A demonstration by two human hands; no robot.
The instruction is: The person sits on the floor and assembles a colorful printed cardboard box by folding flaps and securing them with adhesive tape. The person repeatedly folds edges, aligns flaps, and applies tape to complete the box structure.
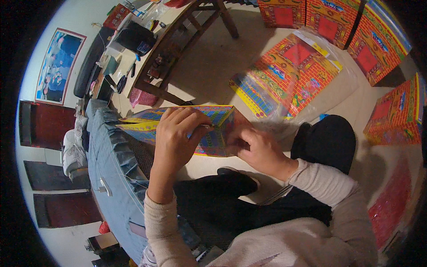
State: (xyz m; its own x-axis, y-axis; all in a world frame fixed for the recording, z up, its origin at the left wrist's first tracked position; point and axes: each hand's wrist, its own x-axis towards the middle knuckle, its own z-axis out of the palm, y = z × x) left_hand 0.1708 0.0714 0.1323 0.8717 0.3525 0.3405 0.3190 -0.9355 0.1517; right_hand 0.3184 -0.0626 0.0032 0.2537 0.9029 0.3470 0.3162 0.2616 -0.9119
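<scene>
A colourful printed cardboard box (209,144), blue and yellow with a red-orange side, is held up in front of me above my lap. My left hand (180,129) is closed over its upper edge, thumb and fingers pressed together near a small shiny bit I cannot make out. At the box's right end, my right hand (260,147) has its fingers curled in against the red side. Those fingertips are blurred and partly hidden. A yellow flap (138,126) sticks out at the left end of the box.
Flat printed cardboard sheets (289,73) lie in clear plastic on the floor ahead. Several finished-looking red boxes (378,42) stand at the far right. A wooden table (153,53) with clutter is at the upper left; a blue-covered bed (106,164) runs along my left.
</scene>
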